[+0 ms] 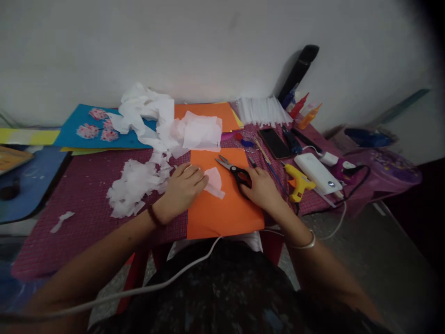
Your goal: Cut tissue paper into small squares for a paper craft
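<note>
The left hand [185,185] rests with bent fingers over the left edge of an orange sheet [222,218], its fingertips at the side of a small white paper piece [213,178] — whether they pinch it or only press it down, I cannot tell. That piece lies flat on the orange sheet between the two hands, one end rounded and a strip angled across its lower side. The right hand [260,185] lies at the right edge of the sheet, its curved fingers touching the black handles of the scissors [239,176]; how firmly they close around the handles cannot be made out. The scissors' blades point away from the person and to the left, slightly parted, just above the white piece. Left of the left hand, a loose heap of white paper scraps [134,188] sits on the checked tablecloth [83,185]. Beyond the orange sheet is a stack of white paper squares [202,132], with crumpled white paper [146,104] beside it, partly over a blue sheet [69,132] that also bears pink-and-white tufts [88,131]. To the right of the right hand lie a yellow glue gun [299,182] and a white power bank [318,172] — a dark phone [274,143] is farther back, near a row of white sticks [264,111]
</note>
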A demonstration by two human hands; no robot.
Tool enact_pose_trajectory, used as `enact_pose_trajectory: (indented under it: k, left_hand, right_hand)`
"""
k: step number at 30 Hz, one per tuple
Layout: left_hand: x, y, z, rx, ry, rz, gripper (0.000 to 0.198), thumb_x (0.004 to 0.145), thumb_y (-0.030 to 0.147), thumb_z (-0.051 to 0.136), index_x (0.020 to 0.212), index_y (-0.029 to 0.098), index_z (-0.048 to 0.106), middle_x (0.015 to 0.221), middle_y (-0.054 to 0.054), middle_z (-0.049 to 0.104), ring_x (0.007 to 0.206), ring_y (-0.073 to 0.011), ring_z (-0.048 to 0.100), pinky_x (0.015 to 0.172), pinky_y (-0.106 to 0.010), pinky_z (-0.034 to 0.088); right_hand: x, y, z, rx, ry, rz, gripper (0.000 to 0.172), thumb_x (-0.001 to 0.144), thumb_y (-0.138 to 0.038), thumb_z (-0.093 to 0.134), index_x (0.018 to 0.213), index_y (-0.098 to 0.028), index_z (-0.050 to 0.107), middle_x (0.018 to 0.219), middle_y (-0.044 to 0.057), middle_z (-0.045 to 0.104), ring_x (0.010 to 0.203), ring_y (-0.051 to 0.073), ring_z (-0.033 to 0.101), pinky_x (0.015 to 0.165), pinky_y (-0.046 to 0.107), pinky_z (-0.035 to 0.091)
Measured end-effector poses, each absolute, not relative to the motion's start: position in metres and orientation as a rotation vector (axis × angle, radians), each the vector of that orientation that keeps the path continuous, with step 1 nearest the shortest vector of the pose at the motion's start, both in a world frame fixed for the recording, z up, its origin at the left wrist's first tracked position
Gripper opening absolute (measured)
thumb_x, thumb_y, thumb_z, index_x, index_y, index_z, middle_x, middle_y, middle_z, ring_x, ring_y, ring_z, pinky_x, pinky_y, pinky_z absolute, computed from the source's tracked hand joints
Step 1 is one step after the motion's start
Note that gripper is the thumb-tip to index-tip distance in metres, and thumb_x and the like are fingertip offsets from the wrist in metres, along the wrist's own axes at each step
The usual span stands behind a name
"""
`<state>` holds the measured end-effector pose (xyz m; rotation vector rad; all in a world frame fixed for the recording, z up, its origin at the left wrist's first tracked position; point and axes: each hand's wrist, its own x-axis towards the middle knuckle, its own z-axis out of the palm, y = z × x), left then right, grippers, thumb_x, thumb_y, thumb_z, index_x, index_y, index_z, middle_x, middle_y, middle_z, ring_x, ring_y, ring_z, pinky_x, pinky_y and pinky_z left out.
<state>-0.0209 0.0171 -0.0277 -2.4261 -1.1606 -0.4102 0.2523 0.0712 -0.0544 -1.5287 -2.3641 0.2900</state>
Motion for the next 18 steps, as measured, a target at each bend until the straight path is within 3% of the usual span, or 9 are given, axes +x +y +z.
enact_pose_trajectory:
  k: [6,11,15,18]
  left_hand:
    - [-0.042,-0.008,-0.045,-2.526,-1.137,-0.574,0.031,0.094,0.01,0.056,0.115,0.028,0.071,0.114,-0.004,0.077,0.106,-0.0205,0.068,0.101,-0.044,0.052]
    - [-0.041,-0.009,-0.046,-2.463,-0.996,-0.578,0.026,0.094,0.011,0.058,0.113,0.024,0.068,0.114,-0.004,0.077,0.103,-0.0202,0.07,0.1,-0.043,0.053]
    - [-0.042,-0.01,-0.044,-2.42,-0.991,-0.628,0.029,0.091,0.008,0.061,0.116,0.023,0.066,0.117,-0.006,0.076,0.106,-0.0212,0.07,0.101,-0.044,0.052]
    - [-0.048,-0.016,-0.041,-2.421,-1.012,-0.64,0.031,0.09,0.007,0.062,0.116,0.025,0.066,0.121,-0.005,0.075,0.107,-0.0213,0.069,0.105,-0.045,0.05]
  right_hand:
    - [0.248,0.063,-0.05,-1.402,-2.299,0.333,0.034,0.089,-0.024,0.06,0.121,-0.013,0.066,0.115,0.018,0.065,0.111,0.034,0.058,0.1,0.047,0.043]
    - [0.212,0.054,-0.044,-0.994,-2.087,1.164,0.036,0.093,-0.041,0.059,0.122,-0.02,0.062,0.098,0.007,0.067,0.087,0.022,0.063,0.08,0.035,0.049]
    - [0.178,0.067,-0.049,-0.856,-2.016,1.41,0.036,0.082,-0.022,0.064,0.118,-0.018,0.062,0.073,-0.005,0.051,0.067,0.014,0.051,0.065,0.027,0.043]
    - [0.175,0.081,-0.051,-0.95,-1.923,1.337,0.039,0.073,-0.01,0.055,0.11,-0.017,0.064,0.074,-0.005,0.049,0.066,0.014,0.048,0.065,0.026,0.04]
